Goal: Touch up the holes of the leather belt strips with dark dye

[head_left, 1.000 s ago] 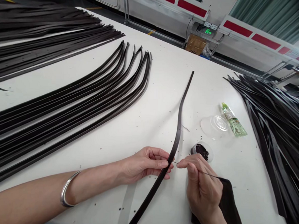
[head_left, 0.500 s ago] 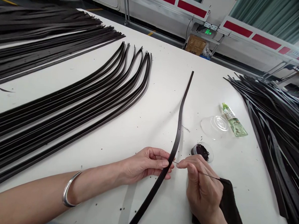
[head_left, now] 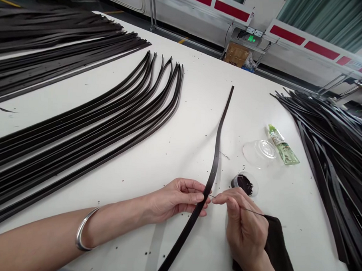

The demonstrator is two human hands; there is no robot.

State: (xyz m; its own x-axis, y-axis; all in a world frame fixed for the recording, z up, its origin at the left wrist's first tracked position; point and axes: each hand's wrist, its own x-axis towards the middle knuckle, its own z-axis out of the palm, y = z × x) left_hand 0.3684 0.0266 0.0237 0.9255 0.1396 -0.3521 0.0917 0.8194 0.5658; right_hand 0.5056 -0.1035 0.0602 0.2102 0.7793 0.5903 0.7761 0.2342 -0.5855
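Table and room: We look down on a white table [head_left: 207, 72] in a workroom, with red panels [head_left: 231, 10], a green curtain [head_left: 338, 22] and a lit green sign [head_left: 251, 38] beyond its far edge.
Left fingers: The left hand [head_left: 178, 200] comes in from the left and pinches a black strap [head_left: 215, 163] between thumb and fingers; we see fingertips showing past the strap's right edge.
Right fingers: The right hand [head_left: 246, 224] is closed, thumb and index finger pinching a thin rod [head_left: 212, 196] whose visible end points at the strap beside the left fingertips; we cannot tell whether it enters the strap.
Strap: It runs from the bottom edge of our view, up through the left grip, then away in a gentle curve to a squared end; small holes dot its middle stretch.
Wrist: A silver bracelet [head_left: 80, 231] circles the left forearm.
Under the right hand: A black cloth [head_left: 279, 247] lies partly hidden, with a thin dark line leading to it from the fist.
Just beyond the right knuckles: A small clear cup [head_left: 234, 183] holds dark bits. Past it we find a clear round lid [head_left: 259, 154], and just beside that a green tube [head_left: 284, 145].
Left of the hands: A row of straps [head_left: 47, 165] lies side by side, curving at the far ends; behind it sits a flat dark heap [head_left: 53, 26].
Far right: A loose pile of black strips [head_left: 332, 166] fans across the table.
Background floor: A cardboard box [head_left: 236, 55] stands below the sign.
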